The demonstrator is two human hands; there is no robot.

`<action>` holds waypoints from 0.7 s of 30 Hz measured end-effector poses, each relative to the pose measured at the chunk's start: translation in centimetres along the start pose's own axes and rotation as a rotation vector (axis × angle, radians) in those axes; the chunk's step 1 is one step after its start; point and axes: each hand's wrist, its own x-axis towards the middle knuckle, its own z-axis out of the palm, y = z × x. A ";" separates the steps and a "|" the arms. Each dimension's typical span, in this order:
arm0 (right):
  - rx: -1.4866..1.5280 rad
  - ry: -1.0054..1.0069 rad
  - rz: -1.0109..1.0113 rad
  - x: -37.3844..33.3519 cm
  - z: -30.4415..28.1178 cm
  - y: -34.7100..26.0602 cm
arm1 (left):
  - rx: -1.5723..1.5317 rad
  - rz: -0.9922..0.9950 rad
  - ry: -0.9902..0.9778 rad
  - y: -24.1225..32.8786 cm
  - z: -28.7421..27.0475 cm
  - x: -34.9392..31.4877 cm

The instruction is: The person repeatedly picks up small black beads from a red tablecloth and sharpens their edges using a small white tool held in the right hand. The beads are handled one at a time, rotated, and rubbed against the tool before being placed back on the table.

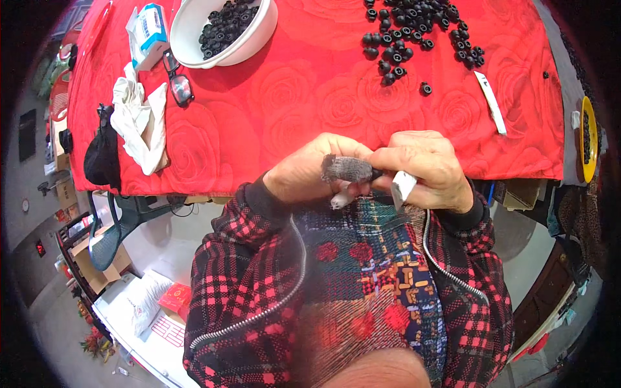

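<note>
My left hand [304,169] and my right hand [424,167] meet at the table's near edge, in front of my chest. A worn grey fabric sleeve [349,169] seems to cover a digit of my left hand, and whitish wrapping [339,198] shows below it. Pinched at the fingertips is a small black part [376,174], mostly hidden. Out of my closed right hand sticks a flat white piece [404,186] with a greyish end; I cannot make out its kind.
Many round black parts [407,35] lie loose at the far right; more fill a white bowl [223,59] at the back. A white strip [490,103] rests right. Glasses [181,89], a tissue pack [147,39], white gloves [139,123] and black cloth [102,152] occupy the left.
</note>
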 end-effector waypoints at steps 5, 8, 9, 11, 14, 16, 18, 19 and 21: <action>-0.063 0.056 0.018 -0.2 0.2 -0.3 | -0.060 0.044 -0.073 -0.3 -0.2 0.4; -0.213 0.178 0.015 0.1 0.8 -0.6 | -0.216 0.132 0.142 -0.3 1.5 0.6; -0.230 0.195 0.006 0.1 0.9 -0.6 | -0.310 0.185 0.052 -0.3 1.5 0.6; -0.227 0.192 -0.015 0.2 0.8 -0.7 | -0.250 0.169 0.045 -0.8 0.8 0.6; -0.152 0.197 -0.051 0.0 1.1 0.1 | -0.122 0.119 0.022 -0.5 0.1 0.4; -0.127 0.204 -0.043 -0.1 1.1 0.1 | -0.090 0.115 0.029 -0.2 0.1 0.4; -0.150 0.222 -0.039 0.0 1.1 0.0 | -0.125 0.147 0.062 -0.2 0.4 0.4; -0.180 0.236 -0.044 0.0 1.2 0.0 | -0.181 0.162 0.067 -0.4 0.5 0.5; -0.241 0.265 -0.045 0.0 1.4 0.0 | -0.291 0.192 0.077 -0.8 0.6 0.6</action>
